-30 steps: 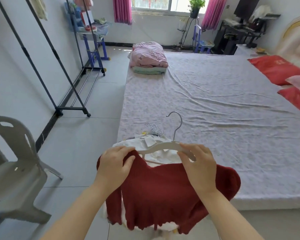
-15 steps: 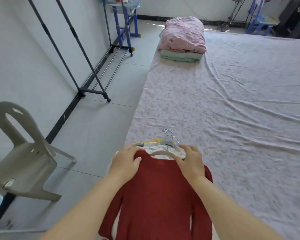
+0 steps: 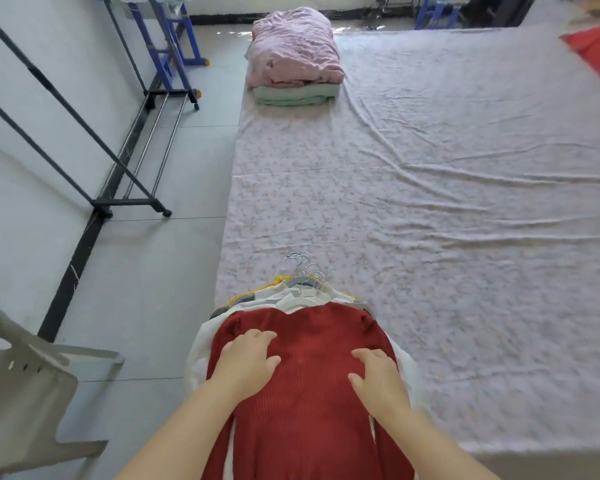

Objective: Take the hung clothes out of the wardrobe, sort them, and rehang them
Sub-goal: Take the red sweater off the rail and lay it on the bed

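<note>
A red knitted sweater (image 3: 312, 403) lies on top of a pile of hung clothes at the near left corner of the bed (image 3: 430, 202). White, grey and yellow garments (image 3: 291, 299) peek out under its collar, with a bunch of metal hanger hooks (image 3: 303, 268) pointing away from me. My left hand (image 3: 248, 362) lies flat on the sweater's left side, fingers spread. My right hand (image 3: 378, 375) lies flat on its right side, fingers spread too. Neither hand grips anything.
A black clothes rack (image 3: 129, 202) stands along the left wall. A grey plastic chair (image 3: 32, 393) is at the near left. Folded pink and green bedding (image 3: 293, 60) sits at the bed's far left. A red pillow (image 3: 596, 50) is at the far right.
The sweater on its hanger came down from my hands onto the pile. Both hands let go of the hanger and slid down flat onto the sweater's body. My view tilted down.
</note>
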The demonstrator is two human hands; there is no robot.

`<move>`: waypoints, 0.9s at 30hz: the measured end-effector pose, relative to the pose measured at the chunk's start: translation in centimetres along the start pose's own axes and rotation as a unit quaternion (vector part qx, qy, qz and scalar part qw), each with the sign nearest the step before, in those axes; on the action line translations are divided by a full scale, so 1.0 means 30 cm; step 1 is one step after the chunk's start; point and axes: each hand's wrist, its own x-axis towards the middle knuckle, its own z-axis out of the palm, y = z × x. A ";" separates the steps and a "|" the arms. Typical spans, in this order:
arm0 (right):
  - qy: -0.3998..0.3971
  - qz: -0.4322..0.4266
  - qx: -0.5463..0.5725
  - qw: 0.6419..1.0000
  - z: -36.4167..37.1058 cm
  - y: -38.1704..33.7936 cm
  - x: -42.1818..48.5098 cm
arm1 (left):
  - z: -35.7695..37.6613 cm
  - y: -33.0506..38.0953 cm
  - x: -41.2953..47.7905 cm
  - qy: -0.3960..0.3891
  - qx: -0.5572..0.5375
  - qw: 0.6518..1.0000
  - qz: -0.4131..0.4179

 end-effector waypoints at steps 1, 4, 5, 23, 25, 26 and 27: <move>0.011 0.010 0.004 1.000 -0.007 0.004 -0.021 | -0.007 0.014 0.005 -0.006 0.019 1.000 0.019; 0.053 0.048 0.031 0.997 -0.025 0.028 -0.102 | -0.024 0.063 0.022 -0.012 0.069 0.993 0.090; 0.071 0.068 0.043 0.994 -0.029 0.038 -0.136 | -0.028 0.082 0.027 -0.013 0.078 0.990 0.116; 0.358 0.540 0.167 0.743 0.421 0.101 -1.412 | 0.340 0.627 -0.632 -0.167 0.264 0.715 0.625; 0.380 0.578 0.188 0.697 0.509 0.075 -1.567 | 0.424 0.661 -0.797 -0.183 0.282 0.672 0.660; 0.394 0.596 0.203 0.670 0.553 0.059 -1.642 | 0.466 0.670 -0.880 -0.190 0.289 0.648 0.679; 0.408 0.613 0.216 0.642 0.600 0.041 -1.716 | 0.508 0.672 -0.967 -0.196 0.293 0.621 0.700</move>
